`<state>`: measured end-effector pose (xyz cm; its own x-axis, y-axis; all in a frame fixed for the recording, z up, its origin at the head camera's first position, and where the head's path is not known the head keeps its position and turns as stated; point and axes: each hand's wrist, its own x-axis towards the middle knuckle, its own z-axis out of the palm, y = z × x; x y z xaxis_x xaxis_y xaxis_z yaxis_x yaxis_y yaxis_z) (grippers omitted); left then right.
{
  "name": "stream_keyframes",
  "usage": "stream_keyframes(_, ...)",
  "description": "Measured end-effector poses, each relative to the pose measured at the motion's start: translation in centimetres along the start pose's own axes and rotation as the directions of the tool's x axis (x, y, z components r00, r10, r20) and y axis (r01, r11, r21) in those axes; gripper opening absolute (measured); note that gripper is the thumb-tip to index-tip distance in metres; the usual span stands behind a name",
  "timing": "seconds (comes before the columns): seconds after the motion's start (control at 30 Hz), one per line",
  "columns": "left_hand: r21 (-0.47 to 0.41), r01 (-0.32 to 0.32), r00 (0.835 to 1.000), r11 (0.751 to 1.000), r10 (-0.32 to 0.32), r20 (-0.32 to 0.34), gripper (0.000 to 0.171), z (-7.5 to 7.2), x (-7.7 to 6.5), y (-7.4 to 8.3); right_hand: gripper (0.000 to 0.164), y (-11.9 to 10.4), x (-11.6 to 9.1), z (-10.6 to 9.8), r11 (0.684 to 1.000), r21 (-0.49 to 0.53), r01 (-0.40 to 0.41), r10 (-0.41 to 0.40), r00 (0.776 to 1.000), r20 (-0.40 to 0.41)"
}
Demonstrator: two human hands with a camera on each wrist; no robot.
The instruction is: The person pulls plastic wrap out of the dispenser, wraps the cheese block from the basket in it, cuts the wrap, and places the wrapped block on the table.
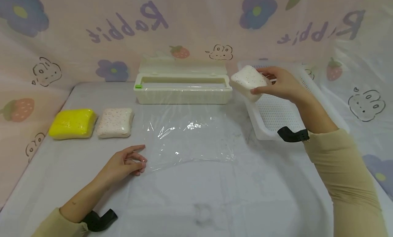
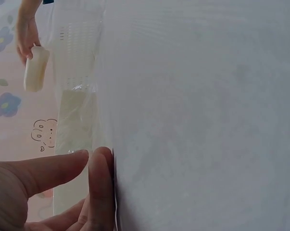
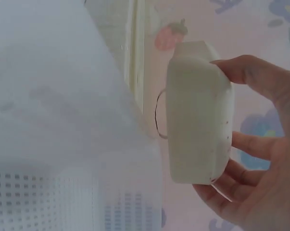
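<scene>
"What is nearest?"

"The left hand (image 1: 122,165), low over a white table (image 1: 245,203), its fingers loosely bent, thumb a narrow gap from the forefinger. It is at the near-left corner of a clear film sheet (image 1: 190,138). Farther left, a yellow block (image 1: 72,124) and a pink-speckled block (image 1: 115,123) lie side by side."

"And beyond?"

"The film runs back to an open-lidded dispenser box (image 1: 183,96). Right of that, the right hand (image 1: 280,83) grips a white speckled block (image 1: 248,78) between thumb and fingers, raised by the left side of a perforated basket (image 1: 257,126). A printed cloth (image 1: 196,11) hangs behind."

"How far along is it?"

"Two blocks look wrapped, judging by their gloss. The held one seems bare, so its wrapping appears left to do; the film is drawn out."

"What's unclear?"

"Whether the left fingers touch the film; its edges barely show. The right forearm hides part of the basket."
</scene>
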<state>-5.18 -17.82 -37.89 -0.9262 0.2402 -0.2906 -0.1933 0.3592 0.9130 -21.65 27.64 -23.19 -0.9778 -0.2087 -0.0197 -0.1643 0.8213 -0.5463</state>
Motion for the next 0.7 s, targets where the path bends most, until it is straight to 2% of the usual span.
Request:
stream_keyframes(0.27,0.022,0.011,1.0,1.0,-0.011,-0.01,0.062,-0.1,0.0,0.0,0.074,-2.6,-1.1,2.6,0.983,0.004,0.183,-0.183,0.983,0.005)
stream_keyframes(0.43,0.014,0.019,1.0,1.0,-0.019,-0.015,0.061,-0.1,-0.1,0.0,0.075,-4.1,-1.3,4.5,0.967,-0.001,0.253,-0.253,0.967,0.04)
stream_keyframes(0.63,0.001,0.018,1.0,1.0,-0.018,-0.016,0.061,0.0,-0.1,0.2,0.078,-5.2,-1.8,6.9,0.953,-0.034,0.302,-0.298,0.95,0.091)
stream_keyframes(0.7,0.005,0.019,1.0,1.0,-0.019,-0.015,0.061,0.1,0.0,0.2,0.078,-5.4,-2.0,7.7,0.943,-0.029,0.332,-0.327,0.938,0.117)
